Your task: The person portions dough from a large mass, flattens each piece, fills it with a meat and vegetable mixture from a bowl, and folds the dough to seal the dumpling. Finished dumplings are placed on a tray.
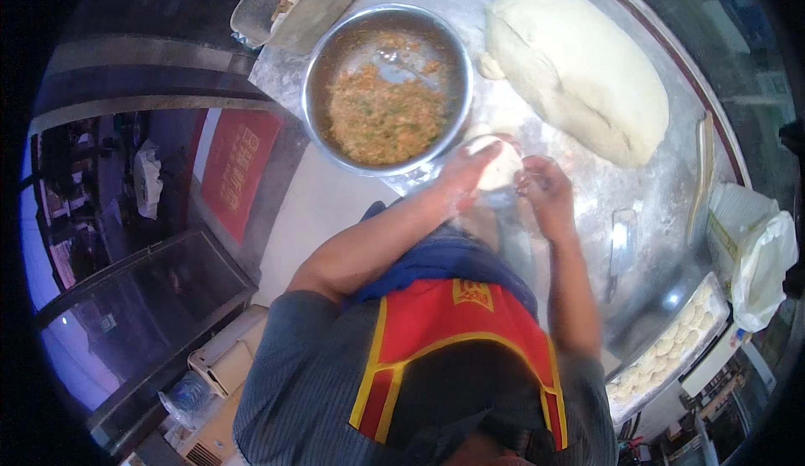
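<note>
A round, pale piece of dough (500, 167) rests in my left hand (468, 173), whose thumb lies over its near face. Close at its right edge is my right hand (546, 189), with fingers curled at the dough's rim; whether they pinch it is not clear. Just beyond my left hand stands a large steel bowl (470, 98) with a minced filling (387, 113) flecked with green and orange. A big mass of dough (578, 69) lies on the floured metal worktop (585, 198) at the upper right, with a small dough lump (490, 67) against its left side.
A metal scraper (622, 239) lies on the worktop to the right. Beyond it are a wooden stick (699, 180), a bin with a plastic liner (764, 271) and a tray of small dough pieces (666, 346). A clear plastic container (321, 16) stands at the upper left.
</note>
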Demonstrator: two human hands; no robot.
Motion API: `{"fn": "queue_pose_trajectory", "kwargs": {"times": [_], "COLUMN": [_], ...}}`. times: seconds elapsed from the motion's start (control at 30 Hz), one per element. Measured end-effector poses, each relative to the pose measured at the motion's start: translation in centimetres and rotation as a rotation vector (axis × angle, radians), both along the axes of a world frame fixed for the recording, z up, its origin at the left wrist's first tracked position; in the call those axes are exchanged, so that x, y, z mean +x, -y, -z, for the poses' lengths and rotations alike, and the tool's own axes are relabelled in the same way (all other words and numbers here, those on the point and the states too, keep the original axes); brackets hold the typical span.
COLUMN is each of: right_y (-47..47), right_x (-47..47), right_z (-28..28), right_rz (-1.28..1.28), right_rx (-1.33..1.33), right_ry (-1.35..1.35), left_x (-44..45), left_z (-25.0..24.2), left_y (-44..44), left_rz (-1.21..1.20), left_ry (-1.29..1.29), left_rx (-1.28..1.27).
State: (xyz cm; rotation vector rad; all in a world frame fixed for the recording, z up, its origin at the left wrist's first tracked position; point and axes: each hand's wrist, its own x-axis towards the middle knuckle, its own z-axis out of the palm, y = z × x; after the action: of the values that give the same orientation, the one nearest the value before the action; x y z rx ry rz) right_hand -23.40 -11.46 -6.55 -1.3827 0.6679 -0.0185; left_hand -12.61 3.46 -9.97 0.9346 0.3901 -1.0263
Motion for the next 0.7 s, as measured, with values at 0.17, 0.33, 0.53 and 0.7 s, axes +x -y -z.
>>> {"fn": "queue_pose_trajectory", "kwargs": {"times": [0.17, 0.33, 0.53, 0.7], "right_y": [-2.5, -7.4, -10.2, -9.8], "right_x": [7.8, 22.2, 31.4, 32.8], "right_z": [-0.3, 1.7, 9.6, 11.0], "right_rz": [-0.131, -0.393, -0.839, -0.925], "right_rx": [-0.512, -0.922, -1.176, -1.246], "right_ry": [0.091, 0.224, -0.206, -0.171], "left_x": [6.5, 12.5, 17.3, 19.4], "left_z": [-3.4, -3.4, -1.8, -1.6], "left_y": [-8.4, -16.3, -23.3, -26.5], "left_rz": [-0.131, -0.181, -0.321, -0.259], "left_ry": [0.102, 0.168, -0.056, 0.013], "left_rx": [-0.02, 0.128, -0.128, -0.101]}}
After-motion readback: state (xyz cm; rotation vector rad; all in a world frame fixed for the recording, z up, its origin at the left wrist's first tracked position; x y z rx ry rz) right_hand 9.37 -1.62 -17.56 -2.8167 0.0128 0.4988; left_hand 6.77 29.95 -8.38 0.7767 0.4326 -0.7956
